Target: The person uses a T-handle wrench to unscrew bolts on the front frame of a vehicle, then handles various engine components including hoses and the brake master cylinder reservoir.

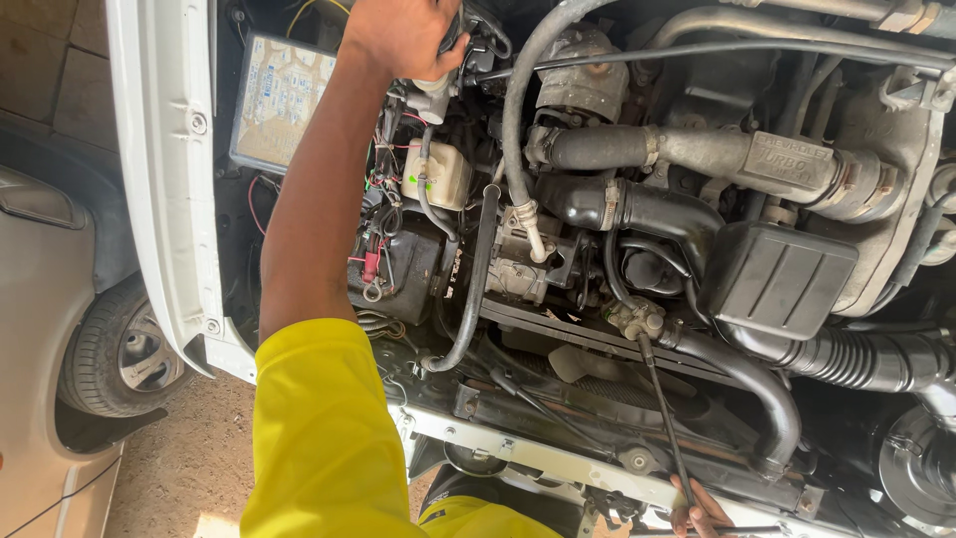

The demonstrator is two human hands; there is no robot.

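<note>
My left hand (398, 35) reaches far into the engine bay (597, 249) on a bare forearm with a yellow sleeve. It is closed around a dark part (468, 30) just above a white cap (433, 95). Only the fingers of my right hand (697, 516) show, at the bottom edge. They grip the near end of a long thin black rod (665, 418). The rod's far end rests on a metal hose clamp (635, 319) on a black rubber hose (757, 384). What the left palm covers is hidden.
A labelled fuse box lid (279, 100) lies left of my arm, beside the white fender (164, 179). A black air box (777, 274), a ribbed hose (866, 361) and a pale reservoir (443, 174) crowd the bay. A silver car's wheel (119, 349) stands on sandy ground (189, 458).
</note>
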